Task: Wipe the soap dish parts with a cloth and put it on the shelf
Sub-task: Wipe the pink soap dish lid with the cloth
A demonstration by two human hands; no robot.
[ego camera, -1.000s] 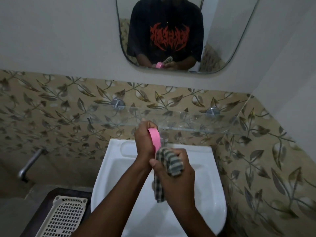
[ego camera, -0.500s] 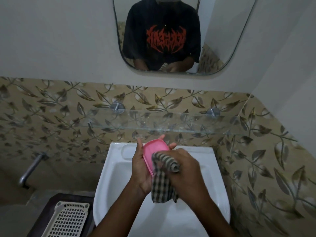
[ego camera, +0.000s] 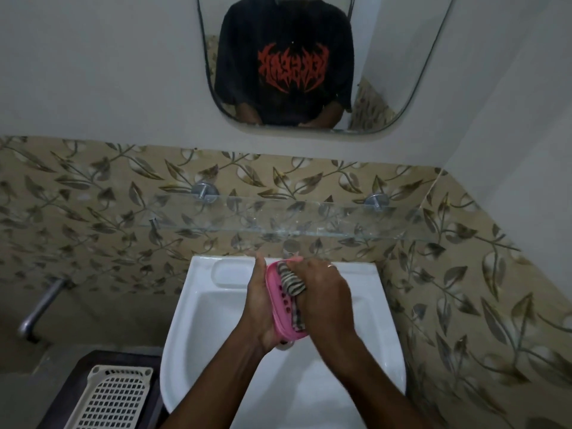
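Observation:
Over the white sink [ego camera: 383, 360], my left hand [ego camera: 258, 308] holds a pink soap dish part [ego camera: 280, 308] with drain holes, tilted on its long side with the holed face turned right. My right hand [ego camera: 325, 295] grips a checked cloth [ego camera: 291, 281] and presses it against the upper part of that face; the cloth's tail hangs down between my hand and the dish. A glass shelf [ego camera: 340, 218] runs along the tiled wall just above the sink, bare where I can see it.
A mirror [ego camera: 402, 88] above the tiles reflects a person in a dark printed shirt. A cream perforated basket [ego camera: 114, 394] lies on a dark surface at lower left. A metal pipe [ego camera: 40, 308] sticks out of the left wall. The right wall is close.
The pink part has turned from edge-on to show its holed face and sunk lower over the sink. My right hand has brought the cloth onto that face.

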